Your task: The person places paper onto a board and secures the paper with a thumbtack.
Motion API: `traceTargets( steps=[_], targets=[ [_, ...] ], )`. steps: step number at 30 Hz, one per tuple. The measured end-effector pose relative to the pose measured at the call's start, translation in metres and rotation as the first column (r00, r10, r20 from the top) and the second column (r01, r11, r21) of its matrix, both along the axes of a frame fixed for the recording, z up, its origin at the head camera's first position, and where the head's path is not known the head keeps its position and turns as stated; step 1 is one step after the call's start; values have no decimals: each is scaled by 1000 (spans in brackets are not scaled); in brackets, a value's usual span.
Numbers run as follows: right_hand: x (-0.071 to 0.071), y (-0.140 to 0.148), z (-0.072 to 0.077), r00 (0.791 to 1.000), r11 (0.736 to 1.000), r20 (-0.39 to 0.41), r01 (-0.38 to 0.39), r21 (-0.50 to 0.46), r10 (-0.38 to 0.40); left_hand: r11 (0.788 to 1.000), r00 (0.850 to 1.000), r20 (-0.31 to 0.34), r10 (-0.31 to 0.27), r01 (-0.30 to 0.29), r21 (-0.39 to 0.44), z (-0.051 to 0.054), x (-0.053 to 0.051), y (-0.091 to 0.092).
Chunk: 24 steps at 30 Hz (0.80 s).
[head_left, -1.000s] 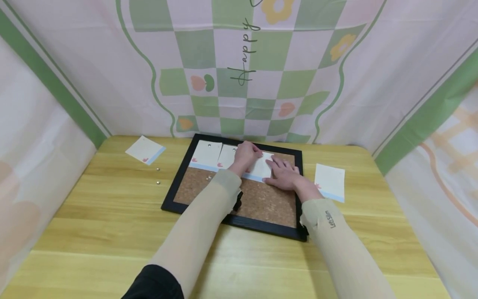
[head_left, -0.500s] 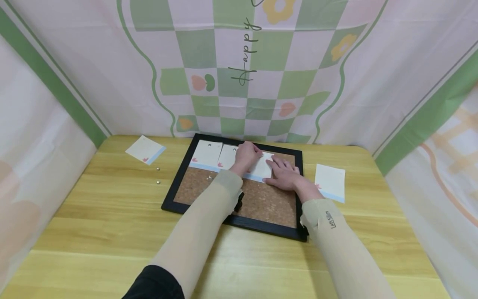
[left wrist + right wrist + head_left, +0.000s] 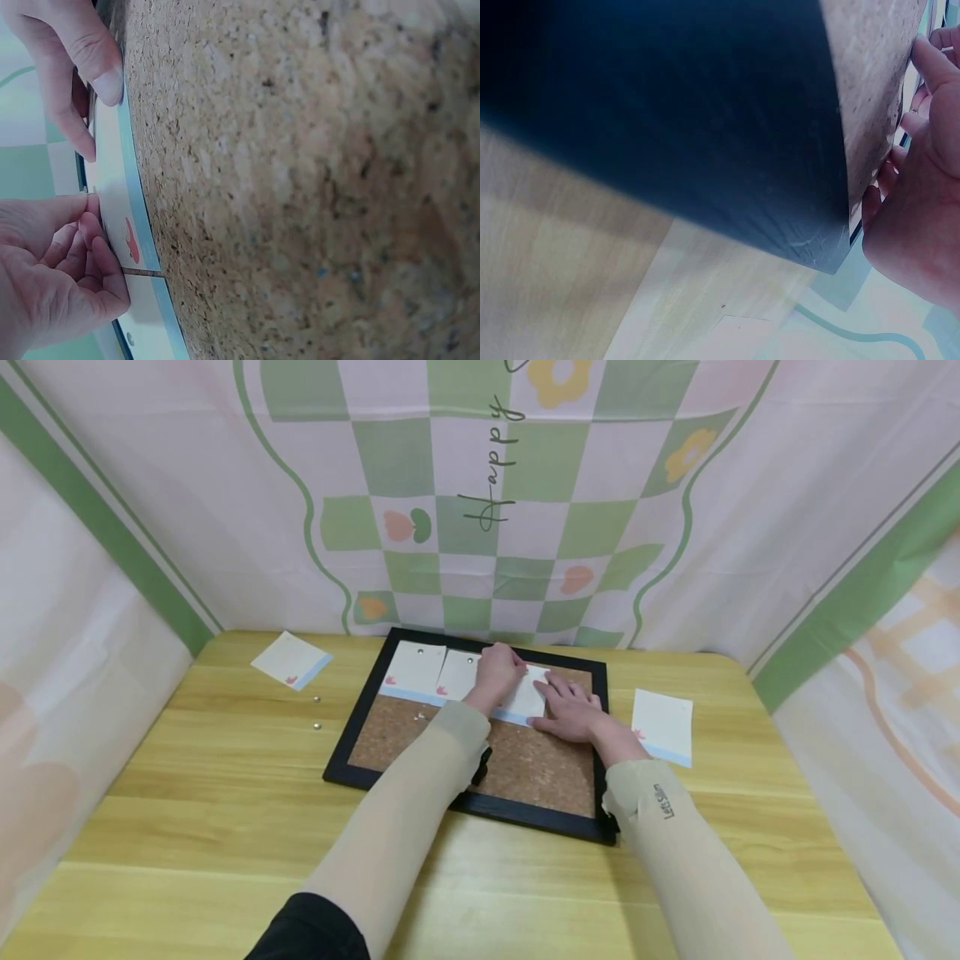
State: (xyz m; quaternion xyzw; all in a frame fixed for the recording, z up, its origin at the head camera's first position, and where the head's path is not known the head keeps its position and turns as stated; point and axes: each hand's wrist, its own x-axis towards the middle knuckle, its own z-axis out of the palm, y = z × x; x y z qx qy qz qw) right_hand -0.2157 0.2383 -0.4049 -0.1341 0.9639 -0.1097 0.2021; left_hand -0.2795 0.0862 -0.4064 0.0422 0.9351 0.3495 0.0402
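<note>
Three cards lie in a row along the top of the black-framed corkboard (image 3: 540,768). Silver pins show on the left card (image 3: 415,667) and middle card (image 3: 456,675). Over the third card (image 3: 516,700), my left hand (image 3: 495,675) has curled fingers, thumb and forefinger pinching what looks like a small pin near its top edge; the fingers mostly hide it. My right hand (image 3: 568,708) rests with spread fingers on that card's right side and the cork. In the left wrist view the left hand (image 3: 60,274) pinches beside the card (image 3: 112,187).
A loose card (image 3: 291,660) lies left of the board, above two small silver pins (image 3: 317,699) on the wooden table (image 3: 225,827). Another card (image 3: 662,727) lies to the right. Small pale bits (image 3: 422,717) sit on the cork. A patterned cloth (image 3: 465,460) hangs behind.
My left hand has shifted very slightly to the right over the third card. The right hand, cards and board stay in place.
</note>
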Motion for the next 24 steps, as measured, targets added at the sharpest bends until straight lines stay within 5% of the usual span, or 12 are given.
traceTargets(
  steps=[24],
  targets=[
    [-1,1,-1,1000,1000,4,3,-3,-3,1000,1000,-9,1,-1,6,-2,-4,1]
  ],
)
